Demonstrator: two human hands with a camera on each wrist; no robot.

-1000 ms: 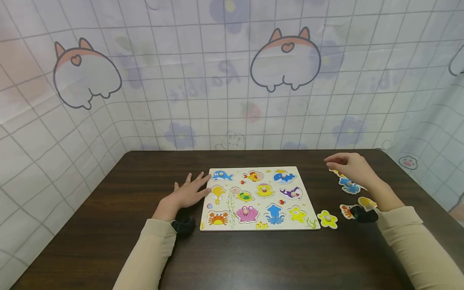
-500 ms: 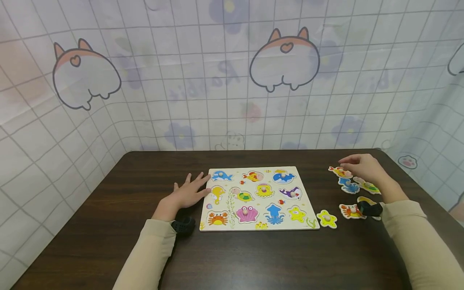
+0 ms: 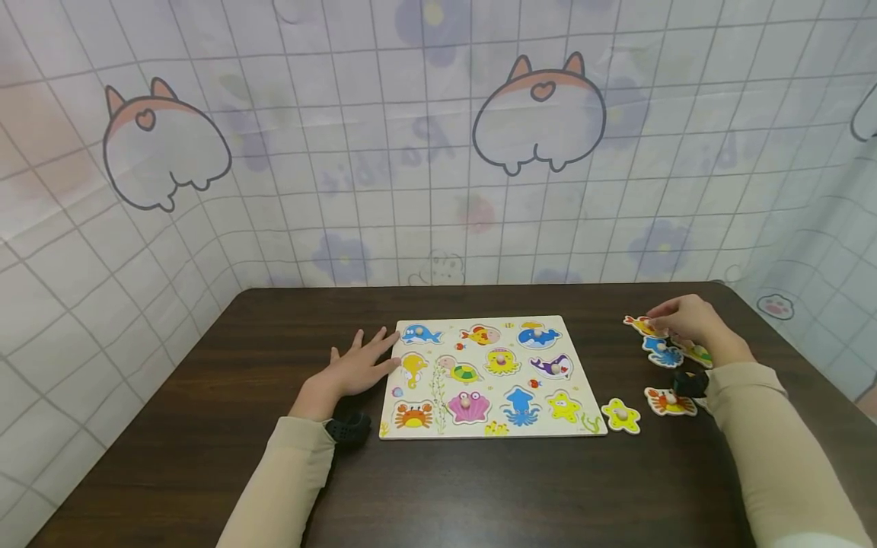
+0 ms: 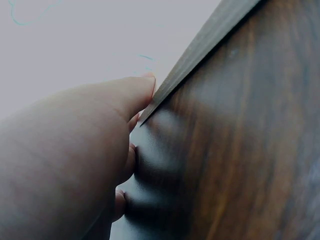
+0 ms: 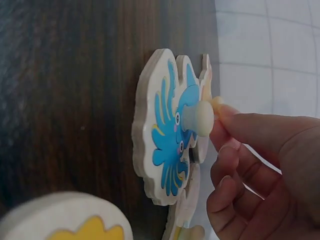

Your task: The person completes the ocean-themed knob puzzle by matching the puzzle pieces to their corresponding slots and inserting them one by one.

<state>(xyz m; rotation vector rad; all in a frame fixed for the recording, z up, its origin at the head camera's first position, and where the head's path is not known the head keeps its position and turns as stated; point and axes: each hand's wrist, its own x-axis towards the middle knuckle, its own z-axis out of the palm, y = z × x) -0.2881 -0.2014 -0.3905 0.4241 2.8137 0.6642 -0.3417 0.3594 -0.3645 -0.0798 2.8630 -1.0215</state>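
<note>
My left hand (image 3: 352,369) lies with spread fingers at the left edge of the white puzzle board (image 3: 507,383); the left wrist view shows its thumb on the board's edge. At the right, my right hand (image 3: 695,320) reaches over loose pieces. Its thumb and forefinger pinch the wooden knob (image 5: 216,102) of the red and yellow fish piece (image 3: 639,325). The blue squid piece (image 3: 661,352) lies just in front of the fish, partly overlapping it in the right wrist view. A green turtle piece (image 3: 699,353) is partly hidden under the hand.
Nearer on the dark table (image 3: 479,495) lie a crab piece (image 3: 668,402) and a yellow starfish piece (image 3: 621,416), the latter beside the board's right corner. A yellow-edged piece is mostly covered by the right wrist's black camera (image 3: 690,383). A patterned cloth (image 3: 438,221) hangs behind.
My right hand has moved to the right and down onto the fish piece, and its fingertips now meet the knob. The left hand has stayed in place.
</note>
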